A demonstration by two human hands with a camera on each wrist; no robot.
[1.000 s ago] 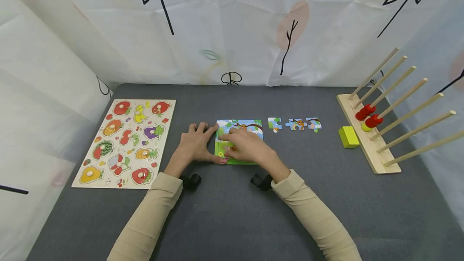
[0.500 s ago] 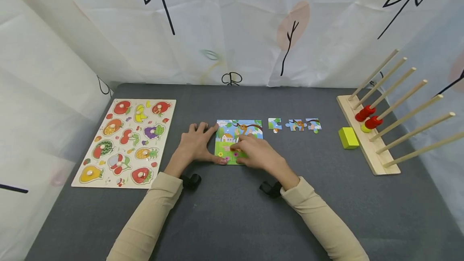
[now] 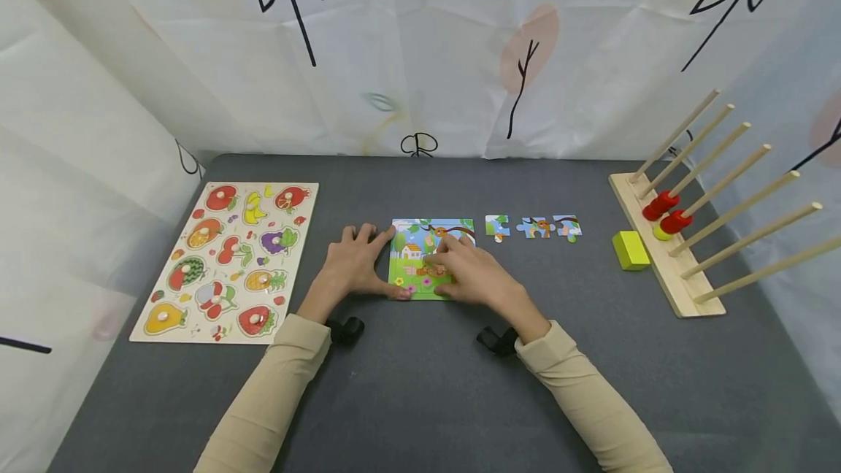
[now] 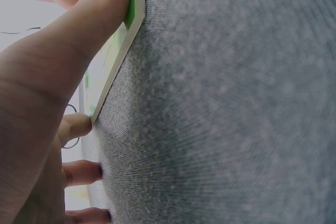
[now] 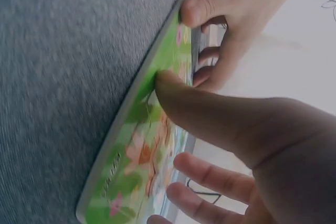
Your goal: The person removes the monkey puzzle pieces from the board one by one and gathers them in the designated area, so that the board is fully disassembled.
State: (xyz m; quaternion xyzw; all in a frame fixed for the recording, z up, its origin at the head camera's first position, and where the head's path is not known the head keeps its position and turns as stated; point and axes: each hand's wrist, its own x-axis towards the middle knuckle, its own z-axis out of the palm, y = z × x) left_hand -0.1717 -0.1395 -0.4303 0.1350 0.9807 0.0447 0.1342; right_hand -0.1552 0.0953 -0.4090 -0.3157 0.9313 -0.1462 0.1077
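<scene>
A small jigsaw puzzle board [image 3: 402, 270] with a house, flowers and a branch printed on it lies flat in the middle of the table. My left hand [image 3: 355, 263] is spread along its left side: the thumb presses the near left corner, and the index fingertip touches the far left one. Over the board's right half is my right hand [image 3: 478, 274], covering part of the picture. In the right wrist view its thumb [image 5: 173, 90] rests on the green near border, while the loosely extended fingers [image 5: 210, 177] hover over or touch the picture. Nothing is pinched between them.
Three loose jigsaw pieces [image 3: 535, 227] lie in a row right of the board. At left is a fruit peg puzzle [image 3: 226, 261]. A wooden peg rack [image 3: 683, 268] with red and yellow beads stands at right, beside a yellow block [image 3: 631, 250]. Fabric hangs behind the table.
My right hand has slid rightward across the board, uncovering the house and an orange animal in the picture. My left hand has stayed at the left edge.
</scene>
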